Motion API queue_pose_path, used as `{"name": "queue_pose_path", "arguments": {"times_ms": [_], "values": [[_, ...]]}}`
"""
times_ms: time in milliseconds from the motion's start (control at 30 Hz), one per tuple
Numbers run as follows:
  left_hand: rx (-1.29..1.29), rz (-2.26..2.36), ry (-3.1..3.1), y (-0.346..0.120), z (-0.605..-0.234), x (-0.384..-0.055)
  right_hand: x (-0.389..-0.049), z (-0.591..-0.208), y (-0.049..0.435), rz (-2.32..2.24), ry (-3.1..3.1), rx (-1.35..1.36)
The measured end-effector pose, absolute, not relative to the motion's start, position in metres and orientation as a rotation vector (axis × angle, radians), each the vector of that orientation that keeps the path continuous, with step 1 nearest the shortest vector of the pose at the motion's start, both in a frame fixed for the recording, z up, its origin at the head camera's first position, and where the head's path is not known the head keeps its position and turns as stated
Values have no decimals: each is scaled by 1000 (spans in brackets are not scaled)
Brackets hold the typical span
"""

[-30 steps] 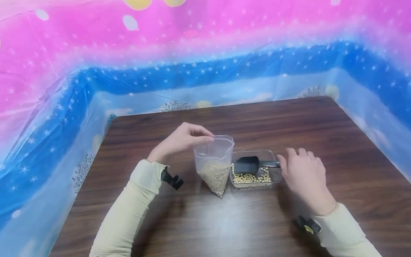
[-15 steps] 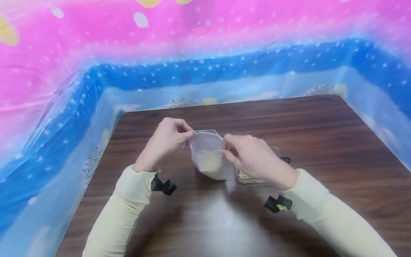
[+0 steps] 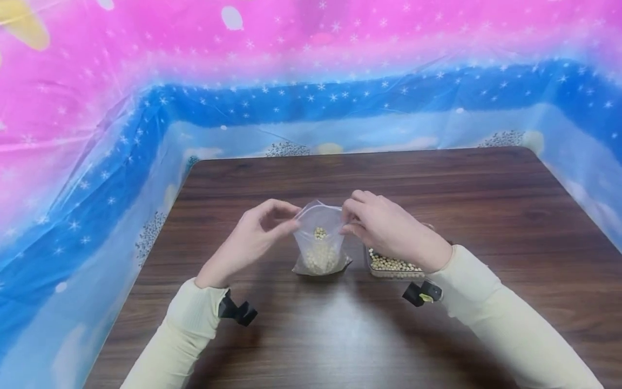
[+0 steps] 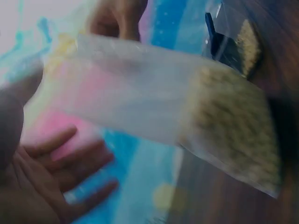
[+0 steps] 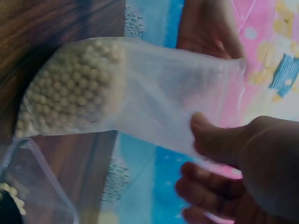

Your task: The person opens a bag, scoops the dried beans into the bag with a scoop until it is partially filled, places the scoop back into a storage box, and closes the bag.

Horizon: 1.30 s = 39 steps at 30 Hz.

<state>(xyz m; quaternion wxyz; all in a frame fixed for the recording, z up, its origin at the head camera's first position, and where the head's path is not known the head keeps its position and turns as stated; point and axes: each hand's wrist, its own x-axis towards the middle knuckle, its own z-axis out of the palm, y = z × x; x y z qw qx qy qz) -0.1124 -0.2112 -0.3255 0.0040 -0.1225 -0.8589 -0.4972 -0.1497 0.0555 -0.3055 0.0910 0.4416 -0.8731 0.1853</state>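
Observation:
A clear zip bag [image 3: 320, 251], partly filled with pale round beans [image 5: 70, 91], stands upright on the table with its mouth parted. My right hand [image 3: 386, 227] pinches the right side of its top edge between thumb and fingers. At the left side of the mouth is my left hand [image 3: 248, 235], its thumb and fingertips right at the edge. The left wrist view, blurred, shows that hand's fingers [image 4: 79, 168] spread and loose beside the bag.
A clear plastic container [image 3: 396, 274] with more beans stands right of the bag, partly hidden under my right forearm. A black scoop [image 4: 226, 49] lies in it. The wooden table [image 3: 291, 335] ends at a patterned cloth backdrop [image 3: 311, 97].
My right hand has left the scoop's handle and moved left to the bag's rim. The bag has been turned and set upright with its mouth wider. My left hand's fingers have loosened.

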Motion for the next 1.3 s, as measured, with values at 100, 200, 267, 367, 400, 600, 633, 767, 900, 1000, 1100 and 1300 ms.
{"name": "queue_pose_path", "arguments": {"times_ms": [100,200,267,367,400,600,633,767,900,1000,1100,1300], "values": [[-450,-1620,-2573,-217,-341,-111,-155,-309,54,767,-2565,1326],[-420,-1577,-2485,-218,-347,-111,-157,-307,55,881,-2519,1344],[-380,-1558,-2427,-218,-345,-108,-158,-303,56,925,-2481,1358],[-326,-1548,-2383,-218,-342,-105,-158,-297,60,974,-2467,1353],[-313,-1559,-2382,-217,-342,-105,-158,-296,61,995,-2478,1344],[-279,-1721,-2391,-210,-353,-108,-162,-309,69,1131,-2687,1207],[-281,-1740,-2378,-209,-354,-108,-162,-312,70,1148,-2701,1186],[-306,-1742,-2339,-207,-354,-107,-162,-323,70,1167,-2645,1154],[-328,-1682,-2347,-205,-352,-107,-162,-330,70,1167,-2548,1132],[-354,-1632,-2358,-205,-353,-109,-163,-331,69,1169,-2504,1126],[-383,-1597,-2365,-205,-354,-110,-164,-331,68,1167,-2509,1141],[-499,-1603,-2413,-205,-352,-113,-161,-328,65,1165,-2585,1179]]}}
